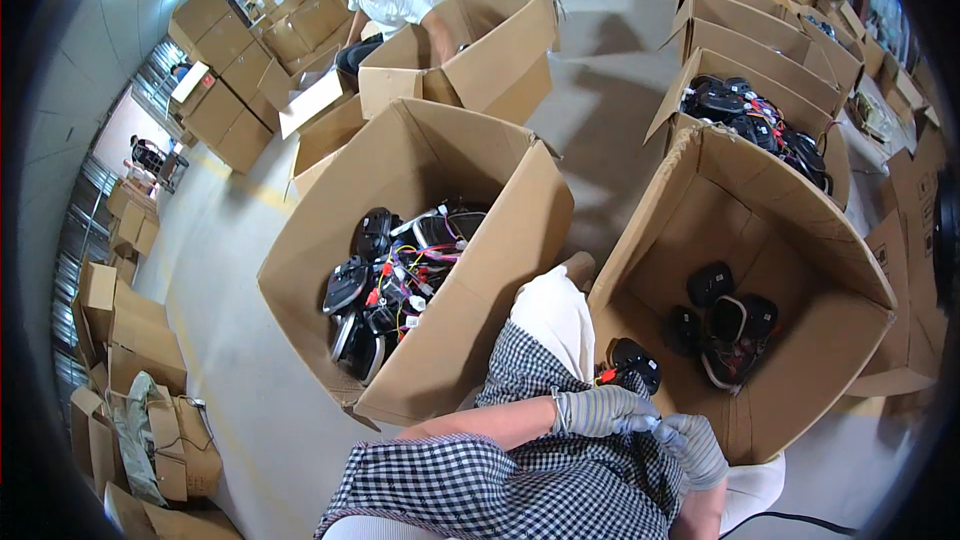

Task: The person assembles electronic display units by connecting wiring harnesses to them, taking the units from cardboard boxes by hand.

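My left hand (605,410) and my right hand (692,448), both in grey striped work gloves, meet over my checked apron (420,475). Their fingers are pinched together at one spot; what lies between them is too small to make out. Just beyond the left hand is a black rounded device (637,360) with a red connector (607,376), at the near edge of the right carton (800,400). Several more black devices (711,283) lie on that carton's bottom. The left carton (510,270) holds a pile of black devices (347,283) with coloured wires and white plugs.
More cartons (765,50) line the right, one filled with black wired parts (745,115). A co-worker (395,2) in a white shirt leans into a carton (500,65) ahead. Stacked boxes (235,80) stand at the left. A black cable (800,518) runs at lower right.
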The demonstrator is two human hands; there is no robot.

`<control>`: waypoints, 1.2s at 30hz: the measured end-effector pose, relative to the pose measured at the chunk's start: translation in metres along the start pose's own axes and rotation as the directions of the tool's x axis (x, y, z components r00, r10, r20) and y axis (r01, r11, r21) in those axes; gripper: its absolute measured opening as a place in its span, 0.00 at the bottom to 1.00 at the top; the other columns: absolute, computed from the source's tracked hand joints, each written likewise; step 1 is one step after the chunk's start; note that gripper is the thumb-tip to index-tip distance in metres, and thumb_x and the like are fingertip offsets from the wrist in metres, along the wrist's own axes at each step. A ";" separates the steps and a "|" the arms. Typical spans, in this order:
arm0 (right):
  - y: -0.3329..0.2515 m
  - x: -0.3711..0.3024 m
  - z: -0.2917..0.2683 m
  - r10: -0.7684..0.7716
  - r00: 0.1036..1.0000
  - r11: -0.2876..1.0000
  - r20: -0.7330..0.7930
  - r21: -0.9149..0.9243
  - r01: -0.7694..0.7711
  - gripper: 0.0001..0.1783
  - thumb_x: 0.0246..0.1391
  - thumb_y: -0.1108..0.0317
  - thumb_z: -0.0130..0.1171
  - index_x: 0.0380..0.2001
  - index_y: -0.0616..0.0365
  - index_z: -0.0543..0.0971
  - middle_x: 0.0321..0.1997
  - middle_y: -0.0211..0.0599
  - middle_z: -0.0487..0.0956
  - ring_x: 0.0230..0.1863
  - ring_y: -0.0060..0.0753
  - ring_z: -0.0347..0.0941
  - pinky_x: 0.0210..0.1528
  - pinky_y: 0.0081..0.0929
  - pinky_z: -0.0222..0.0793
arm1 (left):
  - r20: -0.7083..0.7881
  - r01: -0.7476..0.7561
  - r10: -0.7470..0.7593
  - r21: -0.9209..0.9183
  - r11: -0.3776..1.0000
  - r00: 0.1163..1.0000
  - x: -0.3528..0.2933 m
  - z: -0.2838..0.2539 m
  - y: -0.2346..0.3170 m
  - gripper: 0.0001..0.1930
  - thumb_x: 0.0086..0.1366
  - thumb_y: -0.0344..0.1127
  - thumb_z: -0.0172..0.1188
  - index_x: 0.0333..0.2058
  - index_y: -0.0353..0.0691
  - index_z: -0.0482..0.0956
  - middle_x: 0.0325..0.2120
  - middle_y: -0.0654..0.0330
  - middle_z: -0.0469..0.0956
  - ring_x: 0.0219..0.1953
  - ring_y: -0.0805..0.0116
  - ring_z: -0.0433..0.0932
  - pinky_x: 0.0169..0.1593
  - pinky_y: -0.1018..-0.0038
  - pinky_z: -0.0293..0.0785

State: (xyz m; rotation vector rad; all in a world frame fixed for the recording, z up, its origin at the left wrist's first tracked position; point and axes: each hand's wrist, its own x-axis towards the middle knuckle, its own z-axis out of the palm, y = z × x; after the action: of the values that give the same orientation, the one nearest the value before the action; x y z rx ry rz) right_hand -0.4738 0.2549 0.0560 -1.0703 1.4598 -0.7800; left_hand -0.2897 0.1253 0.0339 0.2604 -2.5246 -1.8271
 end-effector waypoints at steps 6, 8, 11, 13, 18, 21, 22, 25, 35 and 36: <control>-0.001 0.004 0.017 -0.038 0.994 0.995 -0.098 0.089 0.047 0.28 0.53 0.45 0.56 0.14 0.58 0.72 0.12 0.26 0.66 0.16 0.17 0.60 0.19 0.21 0.55 | 0.001 0.096 -0.099 -0.259 0.961 0.995 -0.003 -0.001 -0.012 0.17 0.66 0.40 0.54 0.48 0.37 0.74 0.42 0.54 0.78 0.43 0.65 0.76 0.48 0.71 0.71; -0.015 -0.005 0.024 -0.128 0.992 0.992 -0.008 0.004 0.128 0.23 0.53 0.50 0.57 0.19 0.60 0.76 0.13 0.31 0.69 0.16 0.22 0.64 0.21 0.24 0.58 | 0.074 -0.005 0.039 -0.409 0.913 0.996 0.008 -0.018 -0.034 0.19 0.67 0.46 0.50 0.48 0.38 0.75 0.40 0.55 0.78 0.43 0.65 0.76 0.47 0.70 0.72; -0.044 -0.008 0.052 -0.179 0.967 0.967 0.181 -0.149 0.207 0.16 0.54 0.54 0.56 0.30 0.56 0.81 0.25 0.43 0.79 0.27 0.41 0.77 0.31 0.29 0.70 | -0.108 0.068 -0.066 0.012 0.998 0.992 0.050 -0.030 -0.056 0.27 0.64 0.56 0.49 0.50 0.39 0.74 0.44 0.51 0.77 0.48 0.59 0.74 0.52 0.65 0.69; -0.049 -0.008 0.069 -0.188 0.939 0.954 0.289 -0.172 0.244 0.14 0.55 0.57 0.56 0.33 0.56 0.81 0.29 0.42 0.80 0.30 0.40 0.78 0.35 0.28 0.71 | -0.042 0.337 -0.338 0.264 0.904 0.940 0.066 -0.020 -0.063 0.37 0.53 0.61 0.59 0.56 0.43 0.67 0.55 0.51 0.68 0.58 0.54 0.66 0.58 0.57 0.62; -0.038 -0.016 0.084 -0.213 0.932 0.959 0.293 -0.120 0.257 0.13 0.54 0.59 0.57 0.34 0.58 0.81 0.31 0.42 0.80 0.33 0.41 0.78 0.39 0.30 0.71 | 0.185 0.334 -0.653 0.739 0.586 0.734 0.081 0.024 -0.126 0.60 0.36 0.61 0.72 0.65 0.45 0.50 0.65 0.46 0.47 0.66 0.43 0.49 0.64 0.46 0.49; -0.039 -0.020 0.074 -0.242 0.929 0.948 0.281 -0.137 0.288 0.14 0.55 0.58 0.55 0.35 0.58 0.81 0.31 0.43 0.80 0.33 0.42 0.77 0.38 0.30 0.71 | 0.207 0.344 -0.606 0.665 0.663 0.768 0.075 0.002 -0.125 0.42 0.47 0.43 0.63 0.62 0.43 0.57 0.62 0.46 0.55 0.60 0.48 0.61 0.62 0.63 0.60; -0.034 -0.023 0.072 -0.227 0.941 0.960 0.250 -0.108 0.260 0.14 0.56 0.58 0.55 0.34 0.58 0.80 0.30 0.43 0.80 0.33 0.43 0.77 0.38 0.30 0.71 | 0.182 0.385 -0.613 0.633 0.672 0.769 0.078 -0.002 -0.121 0.34 0.51 0.41 0.58 0.59 0.41 0.63 0.59 0.46 0.59 0.59 0.49 0.63 0.60 0.62 0.62; -0.036 -0.021 0.068 -0.245 0.936 0.958 0.252 -0.084 0.274 0.14 0.57 0.57 0.52 0.33 0.57 0.79 0.28 0.44 0.77 0.31 0.44 0.76 0.35 0.32 0.70 | 0.133 0.371 -0.541 0.593 0.714 0.830 0.075 -0.020 -0.113 0.27 0.46 0.45 0.61 0.46 0.40 0.77 0.45 0.48 0.76 0.49 0.52 0.74 0.54 0.66 0.68; -0.006 -0.016 0.074 -0.344 0.875 0.923 0.340 -0.051 0.382 0.17 0.56 0.53 0.53 0.37 0.54 0.81 0.30 0.37 0.81 0.30 0.38 0.77 0.35 0.29 0.72 | -0.283 -0.165 -0.224 -0.886 0.434 0.932 0.033 -0.031 -0.078 0.40 0.35 0.22 0.52 0.57 0.30 0.64 0.52 0.55 0.72 0.53 0.63 0.71 0.58 0.71 0.64; -0.005 -0.018 0.074 -0.330 0.884 0.931 0.330 -0.042 0.363 0.18 0.56 0.52 0.53 0.37 0.54 0.81 0.31 0.36 0.81 0.30 0.38 0.77 0.35 0.29 0.72 | -0.274 -0.187 -0.160 -0.890 0.416 0.948 0.033 -0.035 -0.076 0.41 0.35 0.23 0.54 0.56 0.30 0.64 0.50 0.54 0.73 0.52 0.60 0.72 0.58 0.69 0.64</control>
State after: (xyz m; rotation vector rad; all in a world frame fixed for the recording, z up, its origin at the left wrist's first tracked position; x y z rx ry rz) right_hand -0.4002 0.2761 0.0546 -1.4911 1.0538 -0.7423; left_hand -0.3085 0.0644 -0.0300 0.4279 -0.9876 -2.5511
